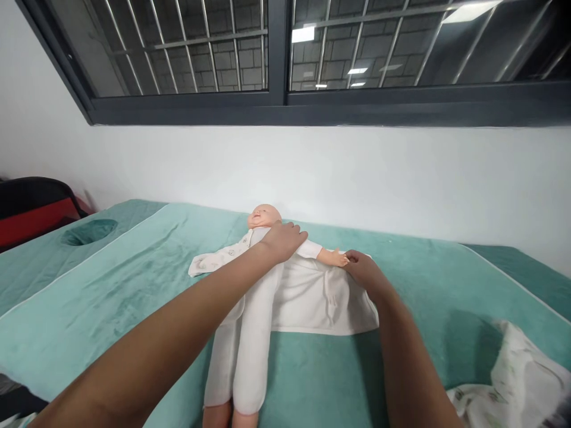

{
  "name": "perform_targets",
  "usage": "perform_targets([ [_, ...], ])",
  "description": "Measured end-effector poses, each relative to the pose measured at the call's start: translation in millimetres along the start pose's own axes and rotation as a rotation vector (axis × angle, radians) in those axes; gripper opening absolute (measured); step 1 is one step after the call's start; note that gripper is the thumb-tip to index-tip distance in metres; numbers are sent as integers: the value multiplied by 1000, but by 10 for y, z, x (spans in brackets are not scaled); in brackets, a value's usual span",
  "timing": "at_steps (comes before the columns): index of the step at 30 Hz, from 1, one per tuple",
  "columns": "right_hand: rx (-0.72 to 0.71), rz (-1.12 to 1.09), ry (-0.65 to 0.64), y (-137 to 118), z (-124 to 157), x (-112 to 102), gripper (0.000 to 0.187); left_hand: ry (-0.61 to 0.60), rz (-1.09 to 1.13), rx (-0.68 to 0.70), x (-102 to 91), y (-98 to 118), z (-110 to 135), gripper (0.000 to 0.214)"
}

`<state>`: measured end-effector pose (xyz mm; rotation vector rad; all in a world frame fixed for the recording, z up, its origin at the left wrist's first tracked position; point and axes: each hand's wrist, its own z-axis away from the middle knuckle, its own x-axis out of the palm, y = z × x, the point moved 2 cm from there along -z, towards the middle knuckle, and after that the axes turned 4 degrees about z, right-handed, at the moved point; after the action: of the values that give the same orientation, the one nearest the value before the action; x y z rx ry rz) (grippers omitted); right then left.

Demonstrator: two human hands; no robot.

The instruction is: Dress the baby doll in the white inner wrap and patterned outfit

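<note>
A baby doll [254, 333] in white clothes lies on its back, its bald head [264, 215] toward the wall. My left hand [285, 239] is over the doll's upper chest and shoulder, the fingers curled round the shoulder by the white sleeve; the thumb is hidden. At the end of the doll's outstretched bare forearm, my right hand [362, 267] has its fingers closed at the doll's hand [335, 258]. An open white jacket [325, 300] spreads under that arm. The doll's other arm is in a printed sleeve [218, 259] that reaches past the hand.
A green padded bed cover [111, 285] with white seams lies beneath everything, with a round hole [90, 232] at the left. A crumpled white printed cloth [521, 380] is at the lower right. A black and red object [38, 211] stands at the far left. Behind is a white wall with a barred window.
</note>
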<state>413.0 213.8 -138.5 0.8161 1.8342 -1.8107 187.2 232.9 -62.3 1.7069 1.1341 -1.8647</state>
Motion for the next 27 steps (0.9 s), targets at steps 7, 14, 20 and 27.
perform_targets([
  [7, 82, -582, 26, -118, 99, -144, 41, -56, 97, -129, 28, -15, -55, 32],
  [14, -20, -893, -148, -574, 256, -73, 34, 11, 300, -289, 240, 239, -227, 31],
  [20, -128, -931, -260, -944, 390, 191, 39, 99, 675, -207, 273, 294, -208, 21],
  [27, -293, -762, -399, -1145, 578, 434, 40, 345, 942, -231, 181, -254, 113, 15],
])
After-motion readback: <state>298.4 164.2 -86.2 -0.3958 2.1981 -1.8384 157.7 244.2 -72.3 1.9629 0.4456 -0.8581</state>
